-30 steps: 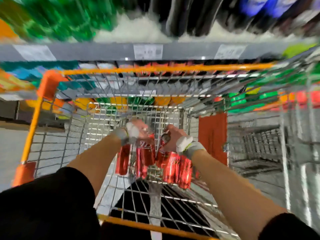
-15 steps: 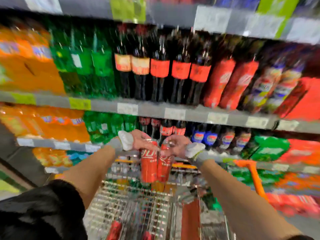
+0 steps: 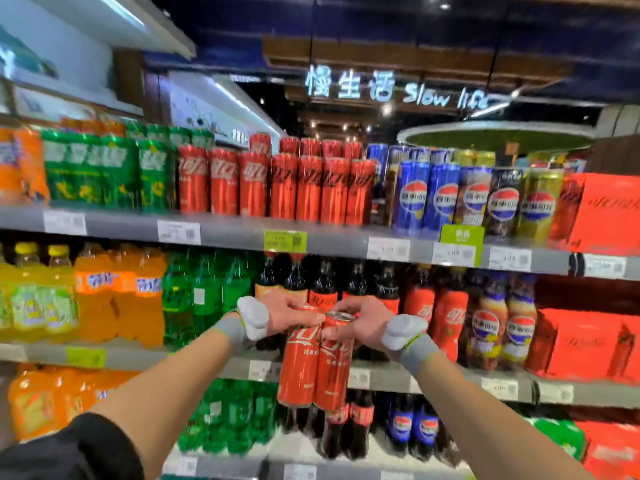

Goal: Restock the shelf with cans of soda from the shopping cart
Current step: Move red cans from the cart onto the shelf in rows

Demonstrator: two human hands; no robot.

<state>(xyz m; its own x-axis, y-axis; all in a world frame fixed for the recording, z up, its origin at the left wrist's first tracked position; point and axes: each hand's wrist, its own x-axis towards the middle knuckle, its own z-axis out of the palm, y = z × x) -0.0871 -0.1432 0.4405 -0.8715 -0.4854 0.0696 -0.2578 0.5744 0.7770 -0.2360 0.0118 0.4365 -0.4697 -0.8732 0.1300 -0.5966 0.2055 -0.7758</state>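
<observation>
1. The left hand (image 3: 282, 315) grasps the left can (image 3: 298, 365) near its top rim, with the fingers curled on it from the left side.
2. The right hand (image 3: 363, 325) grasps the right can (image 3: 334, 368) in the same way from the right side, with the fingers close to the rim.
3. Both cans are red and hang almost upright under the hands. They touch each other along their sides.
4. The two cans are held in the air in front of the shelves. They are below the top shelf (image 3: 235, 233) and in front of the dark bottles (image 3: 322, 282) of the next level.
5. Each wrist wears a grey band with a white piece on it: the left band (image 3: 242, 327) and the right band (image 3: 412, 341).
6. On the top shelf, cans stand in rows. The green cans (image 3: 104, 168) are at the left, the red cans (image 3: 277, 185) in the middle and the blue cans (image 3: 426, 195) to the right. Red cartons (image 3: 602, 209) are at the far right.
7. On the level below, orange bottles (image 3: 114, 292) stand at the left and green bottles (image 3: 204, 289) just beside them.
8. A black sleeve (image 3: 69, 448) covers the left upper arm, in the lower left corner.
9. A lit sign (image 3: 349, 84) hangs high behind the shelves. A part of it reads "Slow life".
</observation>
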